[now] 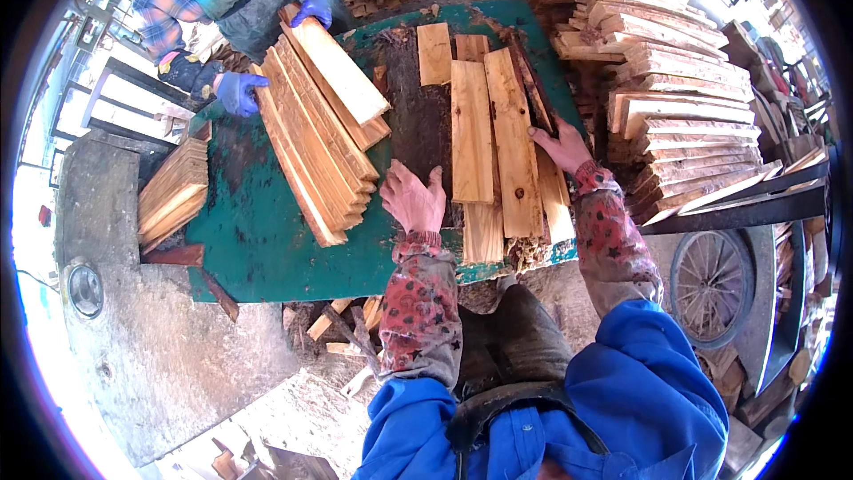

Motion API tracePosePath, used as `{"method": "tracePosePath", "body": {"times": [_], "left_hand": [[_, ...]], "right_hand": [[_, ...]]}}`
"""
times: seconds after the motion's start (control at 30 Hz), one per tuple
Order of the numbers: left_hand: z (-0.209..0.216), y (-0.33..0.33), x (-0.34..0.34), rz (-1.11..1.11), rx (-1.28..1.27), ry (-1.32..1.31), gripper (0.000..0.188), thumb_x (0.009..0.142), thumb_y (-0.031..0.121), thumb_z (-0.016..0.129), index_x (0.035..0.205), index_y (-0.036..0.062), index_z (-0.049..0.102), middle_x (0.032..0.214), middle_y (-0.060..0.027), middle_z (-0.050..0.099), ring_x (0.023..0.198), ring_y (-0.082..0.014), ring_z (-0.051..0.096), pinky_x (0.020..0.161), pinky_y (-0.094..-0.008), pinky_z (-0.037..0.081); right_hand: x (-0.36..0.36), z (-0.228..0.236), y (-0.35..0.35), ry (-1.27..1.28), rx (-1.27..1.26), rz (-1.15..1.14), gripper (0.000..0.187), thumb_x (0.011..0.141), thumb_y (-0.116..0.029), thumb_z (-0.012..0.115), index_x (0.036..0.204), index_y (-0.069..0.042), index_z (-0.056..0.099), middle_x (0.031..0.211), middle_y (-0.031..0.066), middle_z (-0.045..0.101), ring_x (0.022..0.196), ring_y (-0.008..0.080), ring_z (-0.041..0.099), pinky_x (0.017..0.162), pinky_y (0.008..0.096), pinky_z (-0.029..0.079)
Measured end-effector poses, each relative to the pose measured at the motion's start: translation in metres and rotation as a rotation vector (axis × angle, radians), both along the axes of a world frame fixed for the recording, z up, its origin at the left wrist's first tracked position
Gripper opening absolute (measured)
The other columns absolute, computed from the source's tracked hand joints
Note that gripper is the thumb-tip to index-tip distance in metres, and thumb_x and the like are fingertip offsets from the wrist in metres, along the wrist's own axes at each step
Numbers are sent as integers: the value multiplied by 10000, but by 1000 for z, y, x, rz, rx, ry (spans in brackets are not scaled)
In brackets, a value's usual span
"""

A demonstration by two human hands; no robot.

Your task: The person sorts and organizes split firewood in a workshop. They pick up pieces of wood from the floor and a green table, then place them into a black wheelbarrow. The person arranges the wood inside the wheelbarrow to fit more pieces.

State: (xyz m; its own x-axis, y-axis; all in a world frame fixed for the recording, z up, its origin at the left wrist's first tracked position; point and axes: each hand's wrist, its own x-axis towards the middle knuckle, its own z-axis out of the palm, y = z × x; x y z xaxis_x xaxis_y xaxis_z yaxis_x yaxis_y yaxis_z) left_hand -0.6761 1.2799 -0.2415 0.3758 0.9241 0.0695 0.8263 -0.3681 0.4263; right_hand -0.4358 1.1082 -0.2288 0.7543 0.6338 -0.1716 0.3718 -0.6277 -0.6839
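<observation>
Long, flat, pale wooden boards are touched by the open-fingered bare right hand; nearby, the bare left hand is held open.

Left hand: palm hidden; contact with green tabletop cannot be determined. Lower boards: partly covered by upper planks. Co-worker: cut off by upper edge. Blue jacket: cut off by lower edge.
</observation>
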Motion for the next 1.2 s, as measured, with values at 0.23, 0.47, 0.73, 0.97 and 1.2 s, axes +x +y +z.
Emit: {"method": "tracePosePath", "body": {"times": [0.23, 0.47, 0.73, 0.97, 1.2], "left_hand": [[-8, 16, -2, -94, -72, -478, 791, 717, 264, 813, 1290, -141, 447, 1142, -342, 588, 1051, -447, 595, 935, -447, 474], [-12, 18, 11, -349, -291, -881, 464, 893, 143, 712, 1275, -22, 506, 1136, -118, 678, 983, -158, 624, 854, -289, 509], [-28, 24, 58, -49, -49, -323, 658, 820, 202, 711, 1315, -119, 419, 1120, -264, 625, 1074, -405, 567, 982, -458, 391], [-34, 29, 49, -157, -496, -771, 791, 814, 65, 743, 1442, -70, 282, 1221, -235, 596, 1075, -259, 619, 875, -336, 523], [-30, 15, 43, -245, -563, -888, 694, 859, 50, 712, 1429, -64, 333, 1233, -171, 600, 1070, -185, 598, 896, -293, 493]], "right_hand": [[-2, -9, 7, -47, -19, 24, 1045, 773, -637, 654, 1335, 197, 369, 1245, 400, 512, 1200, 453, 524, 1023, 432, 429], [3, -23, 3, -55, -12, -3, 1037, 772, -619, 649, 1374, 170, 346, 1289, 399, 482, 1241, 447, 489, 1047, 421, 408], [4, -12, 0, -42, -49, -8, 1017, 774, -595, 660, 1373, 166, 350, 1299, 381, 489, 1248, 439, 487, 1057, 417, 397], [-9, 0, -1, -107, 64, 0, 854, 780, -471, 715, 1264, 175, 439, 1162, 352, 592, 1098, 419, 603, 948, 428, 481], [-3, -17, -5, -90, 107, 40, 919, 762, -510, 707, 1268, 206, 430, 1120, 370, 598, 1095, 440, 596, 941, 434, 483]]}}
